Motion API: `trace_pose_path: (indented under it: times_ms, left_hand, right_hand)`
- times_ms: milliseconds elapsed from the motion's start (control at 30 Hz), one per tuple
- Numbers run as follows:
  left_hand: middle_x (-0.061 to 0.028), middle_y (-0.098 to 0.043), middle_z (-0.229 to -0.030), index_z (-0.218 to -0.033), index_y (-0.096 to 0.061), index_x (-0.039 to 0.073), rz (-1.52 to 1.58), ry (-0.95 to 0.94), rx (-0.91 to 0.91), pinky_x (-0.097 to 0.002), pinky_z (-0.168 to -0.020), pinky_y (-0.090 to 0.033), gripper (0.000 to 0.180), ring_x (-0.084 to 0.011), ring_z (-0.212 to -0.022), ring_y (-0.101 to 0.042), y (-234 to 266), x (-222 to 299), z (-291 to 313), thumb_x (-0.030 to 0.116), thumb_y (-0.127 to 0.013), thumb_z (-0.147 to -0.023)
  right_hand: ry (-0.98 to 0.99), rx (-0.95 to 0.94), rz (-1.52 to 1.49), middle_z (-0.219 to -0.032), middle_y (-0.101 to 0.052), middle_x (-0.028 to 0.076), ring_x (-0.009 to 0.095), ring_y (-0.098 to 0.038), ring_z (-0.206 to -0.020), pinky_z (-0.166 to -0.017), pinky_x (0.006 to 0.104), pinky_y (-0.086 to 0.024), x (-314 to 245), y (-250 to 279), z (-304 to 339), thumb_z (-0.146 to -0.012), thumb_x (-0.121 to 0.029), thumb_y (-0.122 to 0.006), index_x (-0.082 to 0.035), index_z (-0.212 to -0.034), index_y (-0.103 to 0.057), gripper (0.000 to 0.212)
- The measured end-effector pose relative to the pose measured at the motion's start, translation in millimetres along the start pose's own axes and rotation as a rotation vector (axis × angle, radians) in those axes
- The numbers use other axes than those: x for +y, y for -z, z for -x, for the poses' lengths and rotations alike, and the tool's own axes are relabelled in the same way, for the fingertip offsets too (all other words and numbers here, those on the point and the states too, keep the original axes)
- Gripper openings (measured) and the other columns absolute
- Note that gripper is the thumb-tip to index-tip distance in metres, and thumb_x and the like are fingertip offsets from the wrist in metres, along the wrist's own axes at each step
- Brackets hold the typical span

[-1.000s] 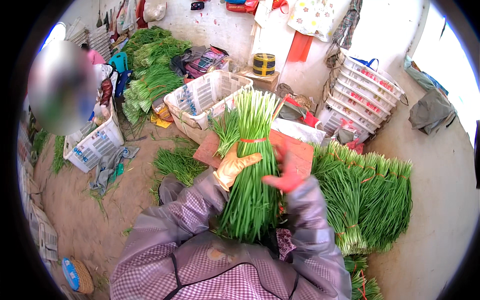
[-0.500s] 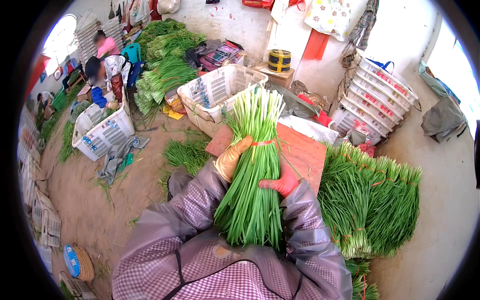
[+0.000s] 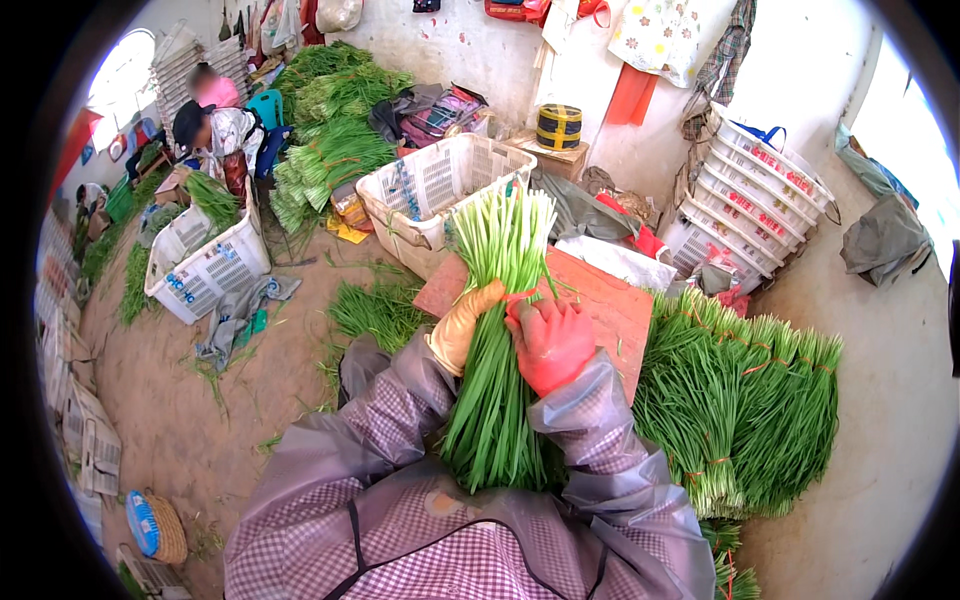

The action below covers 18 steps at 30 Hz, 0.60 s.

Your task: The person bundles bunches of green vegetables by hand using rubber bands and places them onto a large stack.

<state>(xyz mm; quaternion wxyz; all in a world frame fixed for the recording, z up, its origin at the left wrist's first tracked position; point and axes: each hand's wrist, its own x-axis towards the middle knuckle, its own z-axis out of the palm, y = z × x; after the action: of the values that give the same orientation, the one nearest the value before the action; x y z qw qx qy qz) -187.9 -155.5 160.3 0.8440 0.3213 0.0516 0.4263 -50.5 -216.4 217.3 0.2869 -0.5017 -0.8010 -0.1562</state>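
A thick bundle of garlic chives [image 3: 497, 390] stands in front of my chest, pale stem ends up and green leaves hanging toward my lap. My left hand [image 3: 462, 328], in a tan glove, is closed round its left side just below the pale stems. A red band [image 3: 517, 297] crosses the bundle at that height. On the right side my right hand [image 3: 552, 340], in a red glove, is closed at the band, its fingertips partly hidden. Behind the bundle lies a red board [image 3: 605, 305].
Tied chive bundles [image 3: 740, 400] are piled at my right. An open white crate [image 3: 400, 235] stands ahead, and stacked crates [image 3: 750, 190] lean by the wall. Loose chives [image 3: 375, 315] lie on the floor at left. Another person [image 3: 225, 135] sits by a second crate [image 3: 215, 280].
My right hand has moved up from the leaves to the red band and closed there. The bundle shifted slightly left. At far left, chives now show above the other person's crate.
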Motion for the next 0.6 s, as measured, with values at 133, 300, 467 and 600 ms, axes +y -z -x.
trace_pose_path:
  times_ms: [133, 300, 467, 600]
  left_hand:
    - [-0.0086, -0.057, -0.122, -0.131, -0.048, 0.006, -0.030, 0.019, -0.065, -0.0350, -0.098, -0.043, 0.056, -0.0198, -0.110, -0.056, -0.3, 4.6, 4.8, 0.040, -0.061, -0.089]
    - [-0.0084, -0.064, -0.104, -0.123, -0.051, 0.007, 0.044, 0.054, -0.083, -0.0350, -0.076, -0.054, 0.049, -0.0181, -0.085, -0.064, -15.8, 10.2, 11.8, 0.040, -0.060, -0.088]
    - [-0.0137, -0.060, -0.117, -0.132, -0.045, 0.007, 0.038, 0.078, -0.074, -0.0410, -0.088, -0.051, 0.065, -0.0258, -0.098, -0.062, -20.3, 5.2, 11.4, 0.048, -0.062, -0.084]
    - [-0.0134, -0.064, -0.106, -0.129, -0.048, 0.006, 0.064, 0.062, -0.042, -0.0374, -0.079, -0.055, 0.062, -0.0234, -0.089, -0.065, -19.5, 5.8, 14.9, 0.046, -0.064, -0.084]
  right_hand:
    - [-0.198, -0.107, -0.723, -0.090, -0.067, 0.011, 0.028, -0.063, -0.083, -0.073, 0.0382, -0.049, 2.6, 2.0, 4.7, -0.083, -0.020, -0.068, -0.005, -0.090, -0.063, 0.018]
    - [-0.018, -1.376, -1.308, -0.091, -0.069, 0.008, 0.017, -0.063, -0.081, -0.075, 0.0317, -0.051, 1.8, 60.4, 6.5, -0.089, -0.025, -0.065, -0.001, -0.103, -0.066, 0.028]
    - [-0.579, -0.258, -1.066, -0.086, -0.065, 0.005, 0.012, -0.058, -0.067, -0.061, 0.0279, -0.049, 20.7, 46.1, 0.6, -0.088, -0.024, -0.066, 0.000, -0.105, -0.064, 0.029]
    - [-0.505, 0.105, -0.740, -0.080, -0.063, 0.005, 0.014, -0.056, -0.065, -0.060, 0.0288, -0.048, 36.7, -5.3, -18.1, -0.087, -0.017, -0.066, 0.000, -0.103, -0.062, 0.024]
